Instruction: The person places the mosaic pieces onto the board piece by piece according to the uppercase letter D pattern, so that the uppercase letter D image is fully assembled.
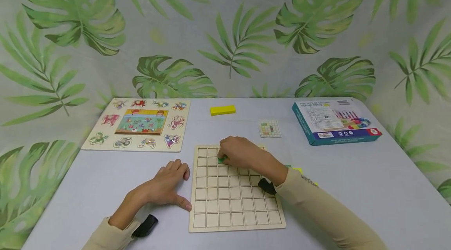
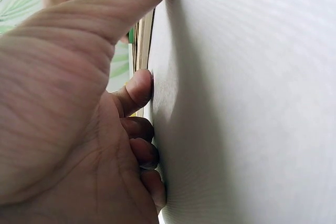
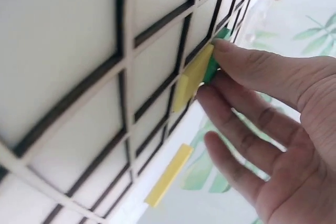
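A wooden board with a square grid (image 1: 218,205) lies on the table. Over its far rows, my right hand (image 1: 239,152) pinches a small green tile (image 3: 211,69) between thumb and fingers. A yellow tile (image 3: 194,80) stands at the grid right beside the green one in the right wrist view; in the head view the hand hides it. My left hand (image 1: 163,185) rests on the table left of the board, fingers loosely bent, with the thumb (image 1: 183,203) at the board's left edge. Nothing is in the left palm (image 2: 68,145).
A sea-animal puzzle board (image 1: 172,134) lies back left. Behind the grid is a yellow bar (image 1: 222,110), and right of that a small pattern card (image 1: 270,129). A flat box (image 1: 317,118) sits back right. Yellow and green pieces (image 1: 298,170) are partly hidden by the right forearm.
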`<state>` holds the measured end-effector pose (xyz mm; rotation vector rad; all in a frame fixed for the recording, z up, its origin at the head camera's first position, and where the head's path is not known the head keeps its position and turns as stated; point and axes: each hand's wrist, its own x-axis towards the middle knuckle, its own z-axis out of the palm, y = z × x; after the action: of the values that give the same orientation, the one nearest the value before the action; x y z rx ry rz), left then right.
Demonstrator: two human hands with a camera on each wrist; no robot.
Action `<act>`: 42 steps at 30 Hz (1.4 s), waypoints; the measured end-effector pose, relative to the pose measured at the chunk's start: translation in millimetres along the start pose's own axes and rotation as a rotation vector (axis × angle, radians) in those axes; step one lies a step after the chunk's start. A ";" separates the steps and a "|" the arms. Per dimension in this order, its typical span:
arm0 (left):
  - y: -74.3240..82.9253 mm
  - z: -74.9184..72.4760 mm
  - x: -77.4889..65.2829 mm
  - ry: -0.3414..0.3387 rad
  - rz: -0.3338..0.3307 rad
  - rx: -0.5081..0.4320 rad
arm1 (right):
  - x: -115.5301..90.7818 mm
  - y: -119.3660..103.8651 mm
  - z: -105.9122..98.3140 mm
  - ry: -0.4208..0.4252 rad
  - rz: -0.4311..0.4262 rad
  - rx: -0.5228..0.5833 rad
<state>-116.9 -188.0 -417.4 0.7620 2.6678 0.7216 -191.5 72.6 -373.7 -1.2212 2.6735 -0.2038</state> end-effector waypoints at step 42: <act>4.3 -3.3 -2.6 0.013 0.017 0.017 | -98.2 41.1 -3.6 -0.005 0.094 0.119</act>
<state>-114.2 -187.5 -412.0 0.7877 2.6854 0.7106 -159.5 173.9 -366.9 -1.0571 2.6644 -0.3403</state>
